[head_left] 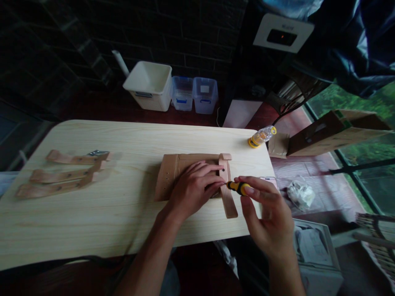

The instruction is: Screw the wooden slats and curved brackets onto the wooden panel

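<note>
At a pale wooden table (123,222), the right hand (268,209) has a closed grip on a yellow-and-black screwdriver (240,188), its tip at a tan strip (228,202) lying across the right end of a cardboard piece (166,179). The left hand (193,181) rests over the cardboard, fingertips at the strip; whether its grip pinches anything I cannot tell. More tan strips (55,189) lie far left.

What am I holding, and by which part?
Your right hand holds a yellow-and-black screwdriver by its handle; whether your left hand pinches anything can't be told.
</note>
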`<action>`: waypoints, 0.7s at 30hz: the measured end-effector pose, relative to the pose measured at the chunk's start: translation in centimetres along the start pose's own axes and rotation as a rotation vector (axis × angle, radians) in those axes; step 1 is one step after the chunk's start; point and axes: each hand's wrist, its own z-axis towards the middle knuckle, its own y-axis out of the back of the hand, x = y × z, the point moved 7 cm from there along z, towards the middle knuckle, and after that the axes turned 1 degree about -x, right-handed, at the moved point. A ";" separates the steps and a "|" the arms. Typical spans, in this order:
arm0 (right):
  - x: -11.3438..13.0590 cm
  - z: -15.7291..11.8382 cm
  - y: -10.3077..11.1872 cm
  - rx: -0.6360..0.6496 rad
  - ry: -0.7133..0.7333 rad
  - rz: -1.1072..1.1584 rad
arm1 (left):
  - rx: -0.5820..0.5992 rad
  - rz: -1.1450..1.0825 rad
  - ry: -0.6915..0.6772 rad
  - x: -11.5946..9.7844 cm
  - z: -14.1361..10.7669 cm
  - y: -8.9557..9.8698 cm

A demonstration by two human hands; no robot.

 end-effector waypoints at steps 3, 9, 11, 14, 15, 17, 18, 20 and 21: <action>-0.5 -0.1 0.0 -0.035 -0.002 0.011 | -0.001 0.005 0.003 0.0 0.0 -0.1; -0.8 0.0 0.0 -0.068 -0.025 0.028 | -0.017 -0.002 0.000 0.0 -0.1 -0.2; -0.5 0.1 -0.1 -0.045 -0.032 0.034 | -0.011 -0.007 0.005 0.1 -0.1 -0.2; -0.4 0.0 -0.2 -0.023 -0.036 0.058 | -0.006 -0.013 0.009 0.0 0.0 -0.2; -0.6 -0.1 -0.2 -0.029 -0.040 0.065 | -0.007 -0.013 0.009 0.0 0.0 -0.2; -1.2 -0.2 -0.1 -0.053 -0.048 0.071 | -0.007 -0.012 0.010 0.0 0.0 -0.1; -1.5 -0.3 -0.1 -0.066 -0.051 0.071 | -0.009 -0.011 0.010 0.0 0.0 -0.1; -1.8 -0.3 0.2 -0.088 -0.050 0.066 | -0.012 -0.009 0.011 -0.1 0.0 0.0; -1.8 -0.3 0.3 -0.095 -0.046 0.063 | -0.011 -0.009 0.012 -0.1 0.0 0.0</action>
